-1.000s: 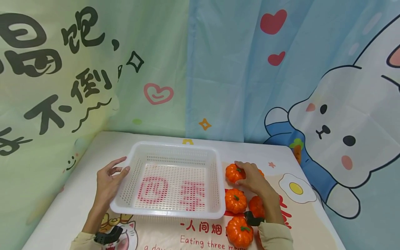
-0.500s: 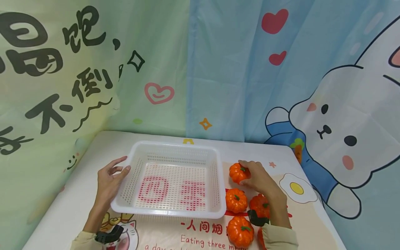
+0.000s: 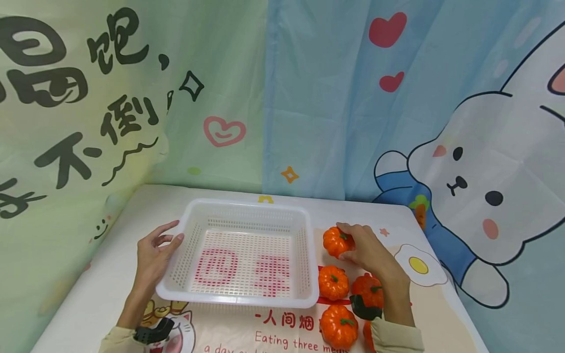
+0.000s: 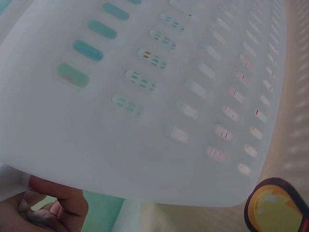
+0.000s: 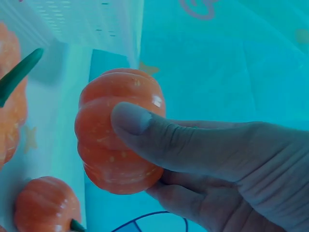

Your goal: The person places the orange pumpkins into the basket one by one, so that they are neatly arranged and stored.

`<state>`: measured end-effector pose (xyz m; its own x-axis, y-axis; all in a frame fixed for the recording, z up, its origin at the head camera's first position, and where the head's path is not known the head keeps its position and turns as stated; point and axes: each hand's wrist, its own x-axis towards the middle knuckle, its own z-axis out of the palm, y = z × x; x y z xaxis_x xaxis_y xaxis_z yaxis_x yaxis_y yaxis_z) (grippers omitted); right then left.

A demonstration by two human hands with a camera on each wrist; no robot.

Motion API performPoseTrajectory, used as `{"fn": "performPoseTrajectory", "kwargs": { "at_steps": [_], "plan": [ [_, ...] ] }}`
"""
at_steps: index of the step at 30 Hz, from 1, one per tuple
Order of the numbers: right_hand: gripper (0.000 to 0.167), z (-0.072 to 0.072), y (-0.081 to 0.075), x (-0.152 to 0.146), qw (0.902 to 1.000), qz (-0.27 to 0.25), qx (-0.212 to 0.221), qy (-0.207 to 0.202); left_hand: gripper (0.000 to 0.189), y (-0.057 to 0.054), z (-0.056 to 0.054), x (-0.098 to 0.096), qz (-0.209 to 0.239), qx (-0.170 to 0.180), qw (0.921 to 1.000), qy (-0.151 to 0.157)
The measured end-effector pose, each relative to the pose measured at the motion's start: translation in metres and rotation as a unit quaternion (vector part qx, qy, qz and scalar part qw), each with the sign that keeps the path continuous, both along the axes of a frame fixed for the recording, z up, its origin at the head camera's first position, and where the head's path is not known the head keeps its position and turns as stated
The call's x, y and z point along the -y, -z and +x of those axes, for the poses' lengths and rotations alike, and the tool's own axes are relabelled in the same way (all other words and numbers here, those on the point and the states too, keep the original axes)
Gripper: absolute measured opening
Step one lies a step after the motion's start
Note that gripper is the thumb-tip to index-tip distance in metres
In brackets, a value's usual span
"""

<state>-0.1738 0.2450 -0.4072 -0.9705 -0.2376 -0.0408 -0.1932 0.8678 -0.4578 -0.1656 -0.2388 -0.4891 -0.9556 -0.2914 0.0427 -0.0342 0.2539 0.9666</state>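
A white perforated plastic basket stands on the table, its floor bare, with printed red characters showing through. At its left rim, my left hand grips the edge between thumb and fingers; the left wrist view shows fingers curled at the basket wall. To the basket's right, my right hand pinches a small orange pumpkin with a green stem. In the right wrist view the thumb lies across the pumpkin's ribbed side, the other fingers mostly hidden behind it.
Several more orange pumpkins stand right of the basket: one beside it, one nearer, another partly under the right wrist. A printed cloth covers the table. A patterned curtain hangs behind.
My right hand and the pumpkin it holds have shifted slightly right, a little away from the basket. The left hand and the basket have stayed in place.
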Motion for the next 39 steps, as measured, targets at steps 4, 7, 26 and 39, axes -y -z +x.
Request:
{"fn": "performPoseTrajectory", "kwargs": {
  "at_steps": [4,7,26,39],
  "plan": [
    [0.075,0.003,-0.005,0.002,1.0,0.0,-0.004,0.0,0.048,0.0,0.0,-0.001,-0.002,0.0,1.0,-0.001],
    [0.075,0.006,-0.008,0.003,1.0,-0.002,0.0,0.008,0.048,0.0,0.001,-0.001,-0.005,0.001,1.0,0.0],
    [0.076,0.025,-0.031,0.017,1.0,-0.005,-0.007,-0.002,0.048,0.001,0.001,0.0,0.001,0.003,1.0,-0.001],
    [0.076,0.029,-0.038,0.028,0.9998,-0.019,0.002,-0.003,0.048,0.003,0.002,0.0,-0.004,0.002,1.0,-0.004]
  ]
}}
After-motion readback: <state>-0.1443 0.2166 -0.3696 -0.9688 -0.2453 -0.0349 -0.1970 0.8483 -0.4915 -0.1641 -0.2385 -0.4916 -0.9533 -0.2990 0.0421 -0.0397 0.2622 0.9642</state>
